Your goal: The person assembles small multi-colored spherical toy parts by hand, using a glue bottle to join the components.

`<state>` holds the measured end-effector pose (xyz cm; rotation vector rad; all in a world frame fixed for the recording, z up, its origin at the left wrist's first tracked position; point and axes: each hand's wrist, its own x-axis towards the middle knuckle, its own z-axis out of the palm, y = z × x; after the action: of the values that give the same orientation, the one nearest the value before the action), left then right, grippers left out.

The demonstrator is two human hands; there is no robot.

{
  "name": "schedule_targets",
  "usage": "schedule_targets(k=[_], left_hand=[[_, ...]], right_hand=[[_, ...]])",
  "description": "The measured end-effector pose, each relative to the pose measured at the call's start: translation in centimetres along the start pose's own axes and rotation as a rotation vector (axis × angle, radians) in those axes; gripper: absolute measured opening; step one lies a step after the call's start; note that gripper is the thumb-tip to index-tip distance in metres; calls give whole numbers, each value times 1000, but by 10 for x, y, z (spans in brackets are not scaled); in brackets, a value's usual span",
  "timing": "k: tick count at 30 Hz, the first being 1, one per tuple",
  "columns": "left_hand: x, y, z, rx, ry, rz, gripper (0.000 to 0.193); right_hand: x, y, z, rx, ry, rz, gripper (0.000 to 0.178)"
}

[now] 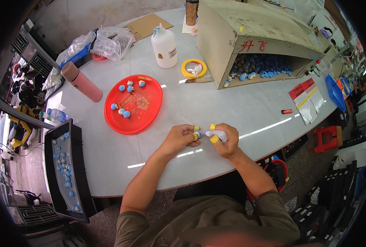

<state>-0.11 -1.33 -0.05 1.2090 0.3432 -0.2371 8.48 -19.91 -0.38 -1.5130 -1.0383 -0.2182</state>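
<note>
Just below frame centre, the left hand [180, 138] is pinching a blue piece [198, 134]; the right hand [230, 143] is clasping a translucent bottle [221, 135].

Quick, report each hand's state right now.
Left hand: closed, pinching a small blue piece.
Right hand: closed around a small bottle, nozzle toward the piece.

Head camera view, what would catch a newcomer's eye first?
Probably the bright red tray left of centre, with blue balls on it. Next, the big drab box at upper right, blue pieces heaped inside. Then, near centre, the left hand holding a small blue piece, the right hand a small squeeze bottle.
</note>
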Motion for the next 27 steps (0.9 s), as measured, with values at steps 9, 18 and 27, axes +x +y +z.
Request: schedule_targets(k=[9,18,27], left_hand=[[-4,5,6,19,-13,-23,34],[-3,2,5,22,-1,-28,33],[-1,-1,3,-93,9,-9,27]], right_hand=[[1,2,1,-58,-41,-67,19],[3,2,4,-106,-48,-109,19],[2,-2,1,-248,-69,-243,19]])
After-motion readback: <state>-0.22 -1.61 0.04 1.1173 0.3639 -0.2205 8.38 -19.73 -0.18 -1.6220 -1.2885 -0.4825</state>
